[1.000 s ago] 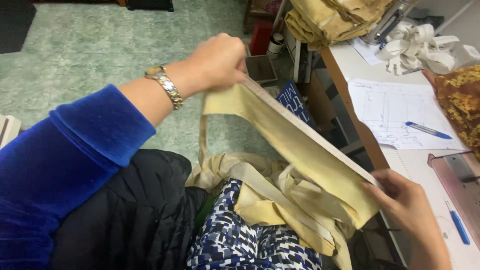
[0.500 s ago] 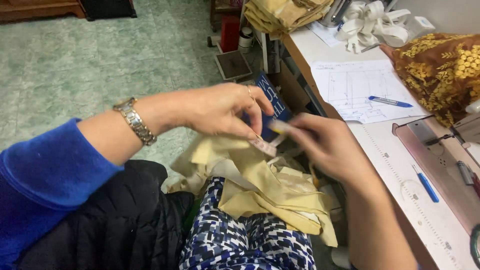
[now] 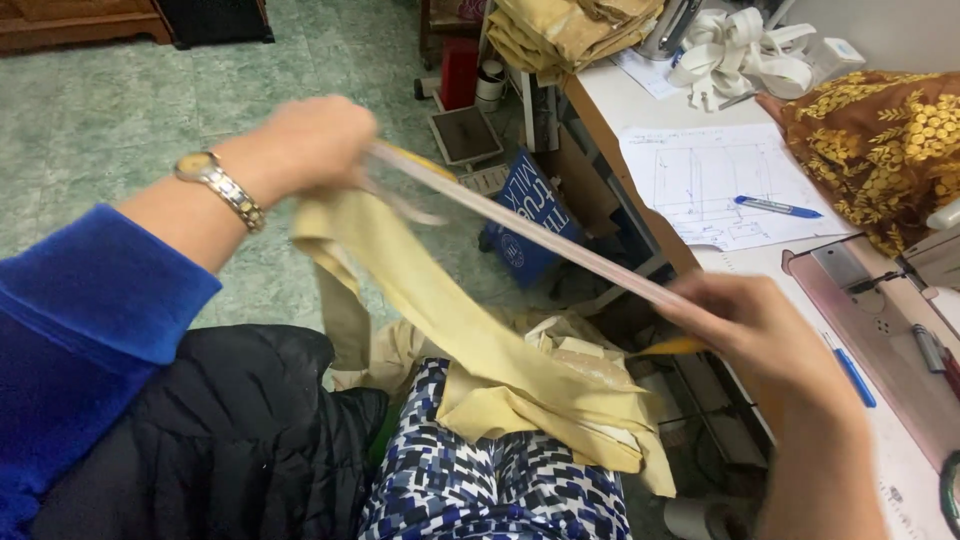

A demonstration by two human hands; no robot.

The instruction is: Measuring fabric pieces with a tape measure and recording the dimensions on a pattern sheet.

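My left hand [image 3: 305, 145], with a metal wristwatch and a blue velvet sleeve, grips one end of a pale yellow fabric strip [image 3: 520, 228]. My right hand [image 3: 745, 325] pinches the other end lower right, near the table edge. The strip is stretched taut between the two hands. More pale yellow cloth [image 3: 480, 360] hangs from the left hand and piles on my lap over a blue-and-white patterned garment [image 3: 480, 480].
A black quilted jacket [image 3: 230, 440] lies on my left. The white table [image 3: 700, 250] at right holds a sketched paper [image 3: 700, 175], blue pens, gold-patterned brown fabric [image 3: 880, 140], white tape rolls and folded yellow cloth. A blue carton [image 3: 525, 215] stands on the green floor.
The hands met at the middle half a second ago; they have now pulled apart, left hand up-left and right hand down-right, drawing the strip taut.
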